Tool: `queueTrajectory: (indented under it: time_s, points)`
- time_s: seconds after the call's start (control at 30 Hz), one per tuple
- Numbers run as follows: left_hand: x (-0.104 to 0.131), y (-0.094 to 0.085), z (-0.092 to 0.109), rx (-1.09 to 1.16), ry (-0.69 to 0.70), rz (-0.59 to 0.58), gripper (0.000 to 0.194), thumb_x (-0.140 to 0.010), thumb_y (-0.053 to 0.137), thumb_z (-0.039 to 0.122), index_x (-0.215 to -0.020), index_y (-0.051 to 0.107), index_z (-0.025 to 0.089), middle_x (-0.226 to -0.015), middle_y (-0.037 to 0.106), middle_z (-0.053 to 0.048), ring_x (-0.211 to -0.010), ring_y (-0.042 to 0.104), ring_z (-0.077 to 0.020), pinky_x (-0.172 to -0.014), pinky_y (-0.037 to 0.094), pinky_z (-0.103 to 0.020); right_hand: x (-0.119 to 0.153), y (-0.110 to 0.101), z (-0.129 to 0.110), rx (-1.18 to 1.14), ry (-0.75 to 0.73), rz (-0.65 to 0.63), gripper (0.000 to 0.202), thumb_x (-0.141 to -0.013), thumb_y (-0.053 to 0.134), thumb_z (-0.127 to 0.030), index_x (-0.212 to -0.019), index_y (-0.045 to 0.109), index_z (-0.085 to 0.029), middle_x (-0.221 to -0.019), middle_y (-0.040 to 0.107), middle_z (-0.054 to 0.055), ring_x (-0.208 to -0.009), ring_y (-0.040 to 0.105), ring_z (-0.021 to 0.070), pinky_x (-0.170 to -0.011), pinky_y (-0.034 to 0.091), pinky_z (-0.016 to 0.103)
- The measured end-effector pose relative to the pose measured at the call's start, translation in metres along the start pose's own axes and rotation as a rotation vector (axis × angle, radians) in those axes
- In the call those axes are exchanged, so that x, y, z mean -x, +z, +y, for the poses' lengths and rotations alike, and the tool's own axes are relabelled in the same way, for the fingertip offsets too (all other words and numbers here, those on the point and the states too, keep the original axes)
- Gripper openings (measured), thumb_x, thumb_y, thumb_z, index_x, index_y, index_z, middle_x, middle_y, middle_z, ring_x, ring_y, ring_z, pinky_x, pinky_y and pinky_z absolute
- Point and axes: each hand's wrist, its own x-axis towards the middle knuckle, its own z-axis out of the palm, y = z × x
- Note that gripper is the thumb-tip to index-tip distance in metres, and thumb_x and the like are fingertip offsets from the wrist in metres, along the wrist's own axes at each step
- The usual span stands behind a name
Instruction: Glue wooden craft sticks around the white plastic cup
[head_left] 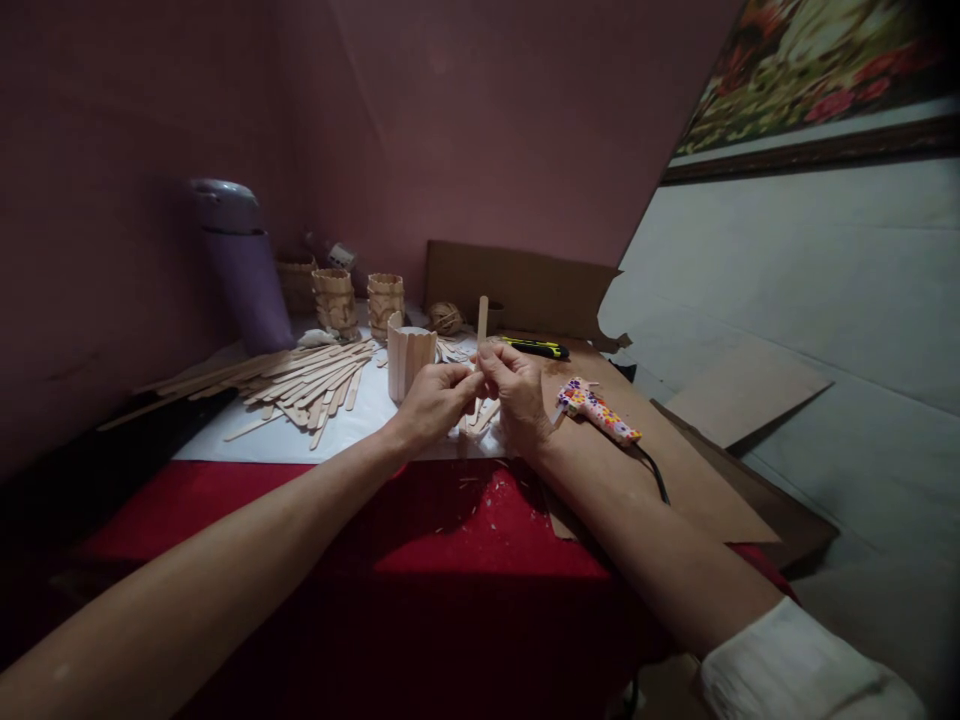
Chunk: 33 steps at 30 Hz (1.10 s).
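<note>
While both hands meet mid-table, the craft stick stands upright, pinched by the right hand and left hand, just right of the stick cup.

**Where everything sits on the surface**

The left hand and right hand meet near the middle of the surface, both touching an upright stick. Just behind the left hand stands a stick cup. Left of that cup lies a pile of sticks. At the far left stands a flask, with two small baskets to its right. A ball of twine sits behind the stick cup. A cutter lies far right of the upright stick. A glue gun lies just right of the right hand, on a cardboard sheet. Another cardboard piece leans against the far wall.
</note>
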Motion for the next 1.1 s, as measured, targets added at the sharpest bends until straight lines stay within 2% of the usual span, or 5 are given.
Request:
queueTrajectory:
  time_s: [0.17, 0.33, 0.6, 0.93, 1.1]
  points:
    - [0.001, -0.002, 0.005, -0.226, 0.007, -0.065, 0.032, -0.083, 0.062, 0.021, -0.052, 0.062, 0.017, -0.046, 0.051, 0.001, -0.046, 0.041, -0.0105, -0.048, 0.026, -0.024, -0.021, -0.012, 0.002, -0.017, 0.017, 0.228, 0.045, -0.083, 0.065, -0.062, -0.07, 0.056, -0.02, -0.053, 0.037, -0.009, -0.045, 0.031, 0.0075, -0.043, 0.026, 0.023]
    - [0.003, -0.007, 0.014, -0.352, 0.203, 0.208, 0.033, -0.085, 0.061, 0.02, -0.052, 0.06, 0.019, -0.047, 0.048, 0.002, -0.05, 0.04, -0.0126, -0.055, 0.024, -0.027, -0.033, -0.026, 0.003, 0.116, 0.036, 0.417, 0.027, -0.089, 0.062, -0.041, -0.073, 0.062, -0.019, -0.052, 0.044, -0.008, -0.047, 0.039, 0.0097, -0.048, 0.032, 0.024]
    - [0.006, -0.007, 0.018, -0.474, 0.258, 0.434, 0.04, -0.088, 0.059, 0.03, -0.05, 0.049, 0.021, -0.047, 0.042, 0.003, -0.05, 0.037, -0.0131, -0.057, 0.023, -0.031, -0.012, -0.022, -0.001, 1.128, -0.003, -0.064, 0.021, -0.08, 0.06, -0.01, -0.086, 0.077, -0.02, -0.089, 0.073, 0.006, -0.08, 0.063, 0.0198, -0.072, 0.042, 0.031]
    - [0.005, -0.007, 0.016, -0.576, 0.295, 0.481, 0.043, -0.09, 0.054, 0.033, -0.05, 0.041, 0.021, -0.048, 0.041, 0.003, -0.05, 0.036, -0.0127, -0.056, 0.025, -0.031, 0.006, -0.003, -0.038, 1.412, 0.135, -0.505, 0.026, -0.082, 0.064, -0.043, -0.083, 0.078, -0.02, -0.079, 0.074, 0.007, -0.077, 0.063, 0.0212, -0.065, 0.037, 0.03]
    - [0.005, -0.006, 0.014, -0.575, 0.302, 0.478, 0.042, -0.09, 0.053, 0.035, -0.051, 0.044, 0.021, -0.049, 0.043, 0.002, -0.05, 0.038, -0.0127, -0.056, 0.025, -0.031, 0.006, 0.001, -0.041, 1.423, 0.247, -0.501, 0.023, -0.081, 0.064, -0.038, -0.083, 0.077, -0.019, -0.079, 0.074, 0.009, -0.074, 0.063, 0.0209, -0.061, 0.036, 0.03]
